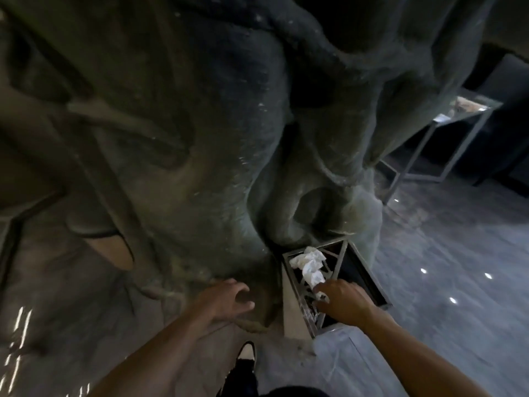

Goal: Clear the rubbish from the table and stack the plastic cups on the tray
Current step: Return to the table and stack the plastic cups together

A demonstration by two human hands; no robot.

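A square metal bin (369, 279) with an open geometric frame stands on the floor against a sculpted wall. Crumpled white tissue (310, 265) lies across its top. My right hand (343, 302) reaches over the bin's near side, its fingertips at the lower end of the tissue; whether it still pinches the tissue is unclear. My left hand (226, 299) hovers to the left of the bin with fingers loosely curled and nothing in it. No cups or tray are in view.
A large rough grey sculpted wall (200, 138) fills the left and centre. A metal-framed glass-topped table (469, 110) stands at the far right. The glossy grey floor (443, 282) stretches to the right. My shoe (246, 351) shows below.
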